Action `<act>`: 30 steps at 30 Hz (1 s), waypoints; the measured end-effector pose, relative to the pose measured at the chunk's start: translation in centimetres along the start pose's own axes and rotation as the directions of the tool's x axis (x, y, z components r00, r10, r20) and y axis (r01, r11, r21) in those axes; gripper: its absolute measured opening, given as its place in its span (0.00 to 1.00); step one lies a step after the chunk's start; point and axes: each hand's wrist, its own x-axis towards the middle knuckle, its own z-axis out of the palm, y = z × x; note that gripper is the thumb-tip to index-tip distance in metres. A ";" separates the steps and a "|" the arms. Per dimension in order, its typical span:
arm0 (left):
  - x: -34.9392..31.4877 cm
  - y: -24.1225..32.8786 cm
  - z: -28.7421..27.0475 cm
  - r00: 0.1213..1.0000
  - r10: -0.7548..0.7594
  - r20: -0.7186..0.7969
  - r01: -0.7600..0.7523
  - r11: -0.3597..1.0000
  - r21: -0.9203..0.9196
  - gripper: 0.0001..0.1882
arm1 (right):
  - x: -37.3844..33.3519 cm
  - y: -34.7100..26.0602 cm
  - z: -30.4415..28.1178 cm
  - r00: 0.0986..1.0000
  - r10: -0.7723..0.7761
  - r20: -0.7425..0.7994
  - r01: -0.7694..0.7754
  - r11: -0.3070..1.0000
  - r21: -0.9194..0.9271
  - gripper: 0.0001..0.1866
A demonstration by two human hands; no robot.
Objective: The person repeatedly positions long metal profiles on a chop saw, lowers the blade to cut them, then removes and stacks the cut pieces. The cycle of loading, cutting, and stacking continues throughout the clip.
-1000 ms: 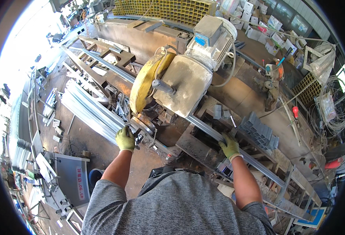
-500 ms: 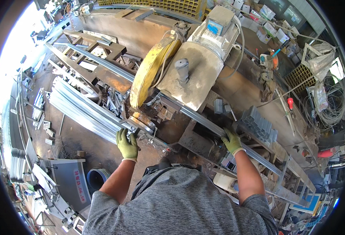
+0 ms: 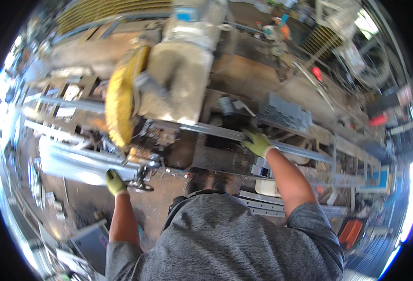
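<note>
My right hand (image 3: 257,142), in a yellow-green glove, is on a long silver metal bar (image 3: 220,132), its fingers curled over it. The bar runs under a cutting saw with a yellow blade guard (image 3: 124,100) and a dusty tan cover plate (image 3: 173,79). My left hand (image 3: 115,181), gloved alike, is beside the small handwheel (image 3: 141,187) in front of the saw. Motion smears its fingers, so I cannot tell whether it touches the wheel. Just past it lies a bundle of long silver metal strips (image 3: 75,161).
A stack of grey square tubes (image 3: 285,112) sits behind the bar on the right. Steel rails (image 3: 262,206) lie low near my right side. Coiled wire (image 3: 370,65) hangs at the far right. An orange-red box (image 3: 351,233) stands at the lower right.
The view has swung right, so the saw appears further left. My left hand has moved from the front of the saw to beside the handwheel, its fingers less spread. My right hand stays on the bar.
</note>
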 end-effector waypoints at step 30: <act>-31.3 33.0 30.7 -0.115 0.781 0.614 -0.959 0.075 -0.275 0.34 | -16.9 20.6 -12.5 0.954 0.294 0.064 -0.274 0.937 -0.218 0.35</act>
